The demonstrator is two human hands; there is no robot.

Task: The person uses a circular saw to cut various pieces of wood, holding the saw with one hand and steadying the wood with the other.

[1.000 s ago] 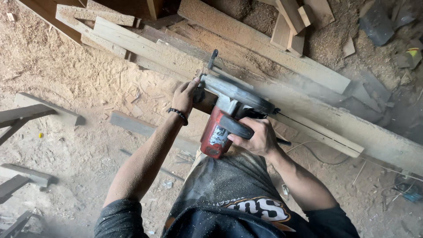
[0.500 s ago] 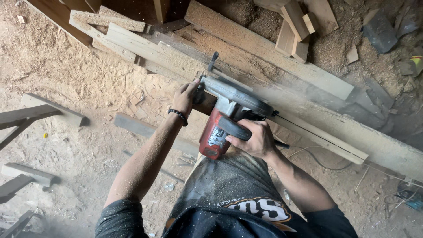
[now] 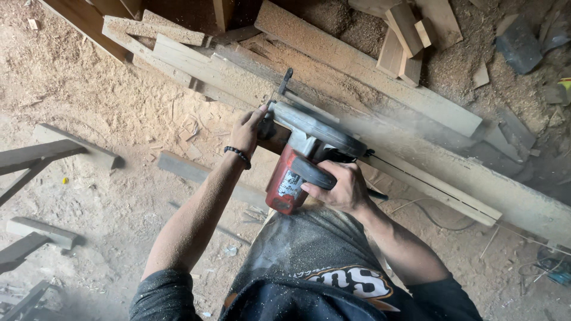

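While you lean over the work, the lines below tell how things lie.

Saw: your red and grey circular saw (image 3: 300,157) sits at the middle of the frame, its grey guard on the long plank and its red body pointing down toward you.
Right hand: your right hand (image 3: 336,187) is closed round the saw's black handle, just right of the red body.
Left hand: your left hand (image 3: 247,132) is pressed against the front left of the saw's base; you wear a dark bead bracelet (image 3: 238,156) on that wrist. Whether those fingers grip the base or only rest on it cannot be told.
Plank: the long pale plank (image 3: 452,169) runs from the upper left of the frame down to the right edge, with a thin cut line showing along it right of the saw.
Dust: a haze of sawdust hangs over the plank just right of the guard.
Strip: a narrow wooden strip (image 3: 437,190) lies along the plank's near edge, right of your right hand.
Offcuts: short wood offcuts (image 3: 407,41) are piled at the upper middle right.
Floor: the sawdust-covered floor (image 3: 107,95) fills the left half, with a loose board (image 3: 196,172) lying under your left forearm.
Cable: a thin cable (image 3: 428,217) curls on the floor right of your right forearm.
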